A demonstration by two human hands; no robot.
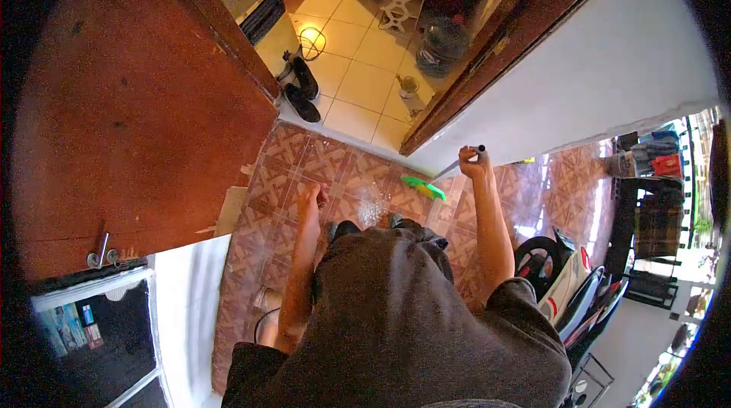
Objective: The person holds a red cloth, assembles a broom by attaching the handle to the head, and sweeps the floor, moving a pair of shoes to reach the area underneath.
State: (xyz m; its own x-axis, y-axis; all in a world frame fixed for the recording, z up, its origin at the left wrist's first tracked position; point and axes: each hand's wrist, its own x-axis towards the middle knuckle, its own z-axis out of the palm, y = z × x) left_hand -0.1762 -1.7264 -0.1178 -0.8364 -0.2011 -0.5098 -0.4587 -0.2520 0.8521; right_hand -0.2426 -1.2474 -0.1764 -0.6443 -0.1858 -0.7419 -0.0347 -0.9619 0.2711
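My right hand (476, 164) is closed around the top of a broom's pole, its dark end cap showing above my fist. The broom (424, 188) slants down and left to a bright green and yellow head on the tiled floor, close to the white wall. My left hand (313, 196) hangs over the floor on the left with its fingers curled in; nothing shows in it. On the patterned brown tiles (327, 157), a pale wet or powdery patch (373, 210) lies between my hands, just beyond my feet.
Ahead, a doorway leads to a lit room with pale tiles (354, 77); black shoes (302, 103) stand at its threshold. A brown door (145, 119) fills the left. A parked motorbike (567, 278) is at right. A large water bottle (442, 46) stands inside.
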